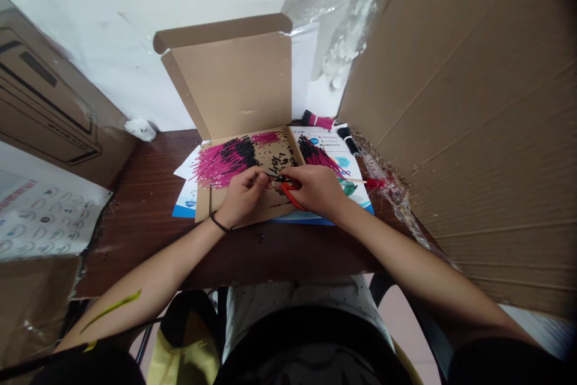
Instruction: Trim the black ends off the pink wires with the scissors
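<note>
Right hand (315, 188) grips red-handled cutters (294, 199); left hand (244, 194) pinches thin piece, too small to identify, at their tip. Likely trimming step; next move calls for steady squeeze. Pink-and-black wires (219, 164) lie in open box (238, 84), near far edge of tabletop (315, 253).

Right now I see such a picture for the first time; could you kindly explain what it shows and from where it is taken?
There is no machine here, only a person's two bare hands. The single picture comes from a camera worn on the head, looking forward and down. On the dark brown table stands an open cardboard box; in it lie thin pink strands, many with black ends, and small black bits. The right hand holds a tool with red-orange handles. The left hand is close to its tip; what those fingers pinch, if anything, is too small to tell.
</note>
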`<state>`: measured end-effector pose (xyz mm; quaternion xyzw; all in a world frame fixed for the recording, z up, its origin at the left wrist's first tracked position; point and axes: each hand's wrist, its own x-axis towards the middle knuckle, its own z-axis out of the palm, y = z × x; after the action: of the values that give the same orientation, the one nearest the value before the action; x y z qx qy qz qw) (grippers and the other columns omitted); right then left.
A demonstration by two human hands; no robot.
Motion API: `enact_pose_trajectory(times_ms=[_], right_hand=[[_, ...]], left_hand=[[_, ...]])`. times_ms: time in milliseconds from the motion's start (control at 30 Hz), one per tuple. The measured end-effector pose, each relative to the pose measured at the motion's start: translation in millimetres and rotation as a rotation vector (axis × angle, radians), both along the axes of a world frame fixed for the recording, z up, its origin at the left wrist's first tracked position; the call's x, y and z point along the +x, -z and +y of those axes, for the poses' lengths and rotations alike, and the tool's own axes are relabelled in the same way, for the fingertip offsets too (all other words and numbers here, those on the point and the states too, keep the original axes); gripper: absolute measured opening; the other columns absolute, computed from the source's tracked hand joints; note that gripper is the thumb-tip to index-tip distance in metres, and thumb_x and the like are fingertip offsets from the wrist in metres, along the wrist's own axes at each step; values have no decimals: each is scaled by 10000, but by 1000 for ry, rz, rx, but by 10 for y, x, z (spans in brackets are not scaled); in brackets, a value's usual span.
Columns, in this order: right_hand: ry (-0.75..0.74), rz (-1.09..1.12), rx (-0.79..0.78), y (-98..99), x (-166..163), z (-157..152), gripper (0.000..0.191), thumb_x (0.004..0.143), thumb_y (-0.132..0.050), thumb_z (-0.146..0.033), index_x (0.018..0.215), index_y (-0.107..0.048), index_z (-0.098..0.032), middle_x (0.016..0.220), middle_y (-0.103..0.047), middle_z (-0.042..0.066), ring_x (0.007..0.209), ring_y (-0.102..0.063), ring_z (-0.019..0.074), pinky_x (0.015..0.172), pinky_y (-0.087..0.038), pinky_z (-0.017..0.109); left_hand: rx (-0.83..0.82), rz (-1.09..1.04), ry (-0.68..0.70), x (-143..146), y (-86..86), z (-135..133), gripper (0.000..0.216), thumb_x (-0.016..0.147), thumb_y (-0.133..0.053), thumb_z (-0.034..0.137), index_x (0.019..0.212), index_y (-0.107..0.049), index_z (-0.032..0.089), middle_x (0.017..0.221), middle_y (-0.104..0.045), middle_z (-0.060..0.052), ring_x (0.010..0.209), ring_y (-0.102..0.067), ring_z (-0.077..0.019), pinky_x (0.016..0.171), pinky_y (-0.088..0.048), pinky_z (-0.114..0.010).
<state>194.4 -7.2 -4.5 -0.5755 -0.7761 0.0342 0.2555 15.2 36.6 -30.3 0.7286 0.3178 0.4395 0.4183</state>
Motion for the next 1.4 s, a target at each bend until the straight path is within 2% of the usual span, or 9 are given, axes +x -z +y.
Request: enact_pose_trajectory(times_ms=[267,467,600,767,933,1200,1400], right_hand=[[-16,-55,-5,12,14,1,328,829,-573,-495,970,-724,-240,788,-725,39,714,-635,171,570,-314,262],[69,-116,13,46,25,15,348,850,-539,-506,968,-727,-239,796,-729,60,700,-636,189,558,-298,269],[87,-9,-3,22,12,21,361,847,-540,-496,959,-729,-209,760,-716,66,664,-613,177,562,-316,260],[73,219,-30,-2,20,37,342,810,-598,-453,954,-732,-173,650,-669,41,550,-525,127,540,-312,246],[45,369,-5,-11,33,36,354,790,-610,-448,925,-730,-144,614,-635,28,538,-477,109,533,-320,238],[-2,468,-19,16,-15,2,324,801,-587,-386,941,-721,-127,645,-649,32,557,-503,108,549,-352,233],[-23,422,0,57,-39,-6,312,802,-600,-385,950,-724,-141,645,-659,24,565,-525,110,541,-342,225]], left_hand=[[-4,-7,-25,7,3,3,394,834,-543,540,731,-603,165,624,-622,-21,559,-561,-100,537,-449,-223],[-31,-25,-21,14,24,2,384,828,-563,525,736,-623,158,650,-646,-28,582,-568,-100,559,-452,-223],[-99,-99,10,16,40,4,344,825,-585,500,793,-636,162,676,-660,-31,584,-567,-98,561,-452,-226],[-316,-330,99,29,60,10,289,834,-596,471,904,-585,191,727,-684,-14,622,-605,-93,598,-467,-220],[-427,-409,124,57,10,-14,318,784,-653,487,868,-535,204,755,-691,-7,691,-634,-107,689,-491,-252],[-549,-470,169,61,-59,-64,315,748,-692,480,821,-555,206,797,-707,-13,741,-631,-107,681,-478,-243],[-512,-431,116,60,-33,-65,347,732,-685,520,774,-609,183,812,-701,-37,772,-640,-124,721,-507,-270]])
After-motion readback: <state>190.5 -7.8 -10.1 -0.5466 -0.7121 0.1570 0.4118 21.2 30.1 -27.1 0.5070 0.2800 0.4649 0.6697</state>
